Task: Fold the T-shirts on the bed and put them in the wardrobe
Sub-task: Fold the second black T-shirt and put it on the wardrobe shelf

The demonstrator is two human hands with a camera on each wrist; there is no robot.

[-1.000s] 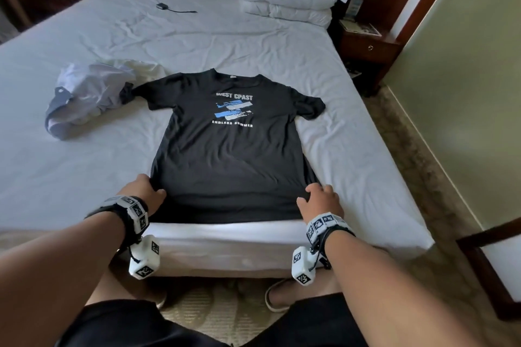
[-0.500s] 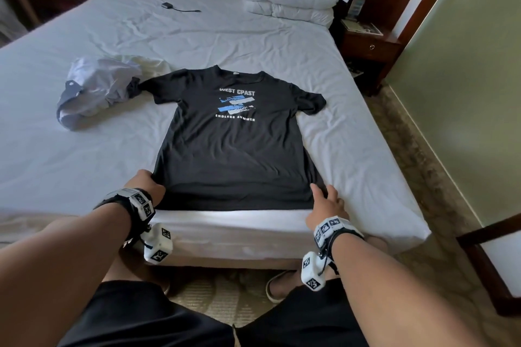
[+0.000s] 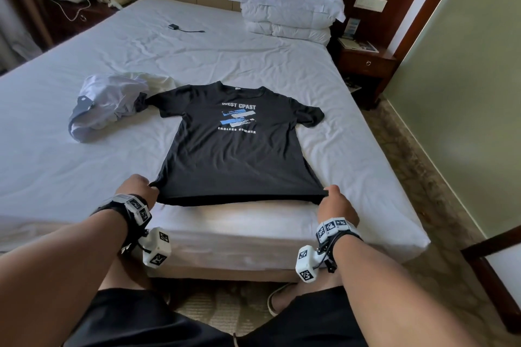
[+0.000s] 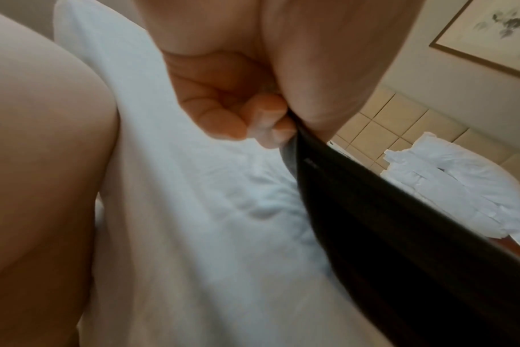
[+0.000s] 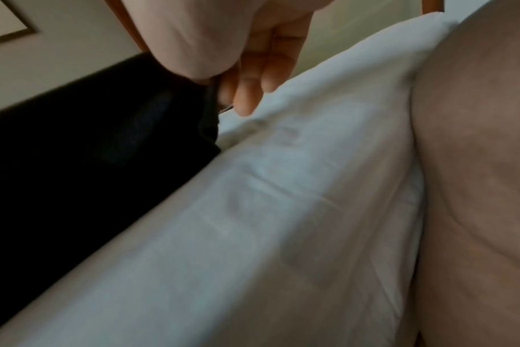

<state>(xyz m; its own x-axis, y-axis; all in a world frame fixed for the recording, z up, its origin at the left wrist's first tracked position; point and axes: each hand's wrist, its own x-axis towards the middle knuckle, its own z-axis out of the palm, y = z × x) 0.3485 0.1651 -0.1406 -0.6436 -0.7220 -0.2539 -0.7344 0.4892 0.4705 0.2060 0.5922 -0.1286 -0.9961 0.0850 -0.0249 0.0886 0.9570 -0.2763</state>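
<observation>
A black T-shirt [image 3: 234, 155] with a blue and white print lies front up on the white bed [image 3: 56, 166], collar away from me. My left hand [image 3: 139, 187] pinches the left corner of its hem, and my right hand [image 3: 335, 200] pinches the right corner. The hem is lifted a little off the sheet between them. In the left wrist view my left hand [image 4: 285, 126] clamps the black T-shirt [image 4: 386, 234] between thumb and curled fingers. In the right wrist view my right hand [image 5: 220, 86] pinches the black T-shirt [image 5: 89, 145]. A crumpled pale lilac garment [image 3: 107, 104] lies at the left sleeve.
Stacked white pillows and a folded duvet [image 3: 290, 0] sit at the bed's head on the right. A small black device with a cable [image 3: 183, 28] lies on the sheet. Wooden nightstands [image 3: 366, 65] flank the bed. A dark wooden chair frame [image 3: 493, 262] stands at my right.
Both hands have gone from resting at the hem's corners to pinching them and raising the hem slightly off the bed. My view has tilted up toward the headboard.
</observation>
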